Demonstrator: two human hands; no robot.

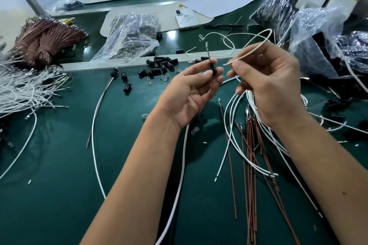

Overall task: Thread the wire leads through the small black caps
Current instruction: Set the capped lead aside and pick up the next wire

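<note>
A: Head view, both hands raised over the green mat (59, 195). Left hand (187, 93), palm up, pinching a small black cap (212, 67) between thumb and fingertips. Brown lead (209, 56) already through that cap, standing upright, metal terminal at its top, tail hanging below the fingers.

B: And the right hand (272, 85)?

A: Curled, pinching a white wire (256, 45) near its bare tip. Tip aimed left toward the cap, close but apart. Rest of the wire looping up and back behind the hand.

B: Spare parts?

A: Loose black caps (161, 64) heaped just beyond the left hand. Brown leads (252, 155) and white leads (235, 139) fanned on the mat under the right forearm. White wire bundle (22, 89) at far left, brown bundle (43, 40) behind it. Clear plastic bag (129, 36) and a phone (186, 19) farther back.
</note>
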